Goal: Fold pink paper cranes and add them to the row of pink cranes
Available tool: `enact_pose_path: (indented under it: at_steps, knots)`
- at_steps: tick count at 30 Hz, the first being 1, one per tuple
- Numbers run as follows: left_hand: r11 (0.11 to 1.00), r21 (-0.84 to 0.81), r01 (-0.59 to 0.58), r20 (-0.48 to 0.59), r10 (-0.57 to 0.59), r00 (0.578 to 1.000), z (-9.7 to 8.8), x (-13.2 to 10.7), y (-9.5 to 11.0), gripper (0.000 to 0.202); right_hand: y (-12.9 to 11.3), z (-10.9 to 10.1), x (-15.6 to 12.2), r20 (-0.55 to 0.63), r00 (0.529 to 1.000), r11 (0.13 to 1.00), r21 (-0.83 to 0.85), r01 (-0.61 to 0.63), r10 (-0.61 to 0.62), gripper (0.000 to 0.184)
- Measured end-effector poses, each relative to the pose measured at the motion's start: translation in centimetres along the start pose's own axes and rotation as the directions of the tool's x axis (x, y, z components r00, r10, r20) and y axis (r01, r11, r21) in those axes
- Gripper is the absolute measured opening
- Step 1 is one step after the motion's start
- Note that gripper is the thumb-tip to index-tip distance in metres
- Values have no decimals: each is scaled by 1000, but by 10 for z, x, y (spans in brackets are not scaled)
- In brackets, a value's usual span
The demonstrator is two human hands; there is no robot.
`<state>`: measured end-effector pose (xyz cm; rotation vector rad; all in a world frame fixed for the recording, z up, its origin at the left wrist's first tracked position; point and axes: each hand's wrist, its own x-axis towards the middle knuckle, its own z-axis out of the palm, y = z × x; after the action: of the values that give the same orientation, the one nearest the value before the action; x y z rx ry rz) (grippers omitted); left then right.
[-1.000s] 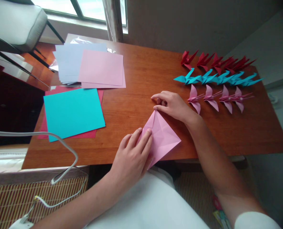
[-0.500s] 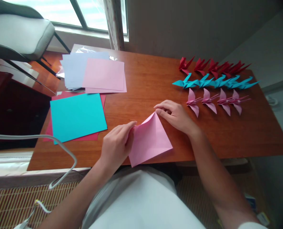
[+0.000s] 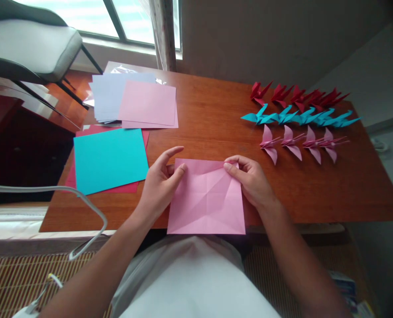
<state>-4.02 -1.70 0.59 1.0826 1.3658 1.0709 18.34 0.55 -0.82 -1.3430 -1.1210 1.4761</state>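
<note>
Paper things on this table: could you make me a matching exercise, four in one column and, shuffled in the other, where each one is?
1. Creased pink sheet
2. Turquoise paper
3. Red origami cranes
4. Pink origami cranes

A. In the farthest of three rows
B. Overlapping red paper
C. In the nearest of three rows
D. Between the left hand and right hand

Pairs: 1-D, 2-B, 3-A, 4-C
</note>
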Motion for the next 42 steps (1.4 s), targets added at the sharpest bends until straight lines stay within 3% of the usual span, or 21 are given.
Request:
enact_pose_path:
  at_steps: [4, 7, 9, 11, 13, 15, 18, 24, 26, 31, 39, 42]
  knots:
    - [992, 89, -86, 11, 86, 996, -1, 3, -5, 46, 2, 3, 0, -81, 997, 998, 56, -5, 9, 22]
    - [919, 322, -228, -8, 243, 970, -4, 5, -9, 45, 3, 2, 1, -134, 989, 995, -89, 53, -65, 21]
    - [742, 570, -354, -11, 437, 899, -5, 4, -11, 46, 4, 0, 2, -166, 973, 954, -279, 113, -163, 19]
    - [491, 760, -426, 45, 614, 788, -5, 0, -12, 45, 5, -1, 2, -182, 943, 867, -471, 164, -278, 17]
    - [304, 827, -472, 157, 682, 714, -2, -5, -11, 41, 6, -2, 3, -177, 916, 785, -589, 193, -359, 16]
    - [198, 830, -522, 304, 624, 720, 2, -11, -11, 34, 6, -2, 3, -164, 904, 747, -631, 211, -394, 16]
    - [84, 854, -514, 436, 424, 794, 8, -14, -11, 35, 7, -2, 2, -141, 909, 735, -642, 218, -393, 15]
    - [10, 889, -458, 436, 287, 853, 5, -4, -10, 53, 12, -4, -1, -97, 909, 694, -680, 237, -405, 18]
    - [2, 889, -458, 441, 267, 857, 1, -1, -8, 56, 15, -6, -3, -62, 893, 625, -736, 261, -446, 19]
    - [1, 879, -478, 461, 263, 848, -4, 3, -5, 60, 24, -12, -8, 95, 848, 356, -879, 318, -522, 20]
    - [-19, 871, -490, 478, 255, 840, -7, 6, -5, 65, 23, -10, -17, 236, 788, 352, -796, 492, -569, 4]
    - [-23, 870, -493, 482, 252, 839, -7, 7, -4, 67, 24, -9, -16, 315, 727, 305, -753, 583, -610, 19]
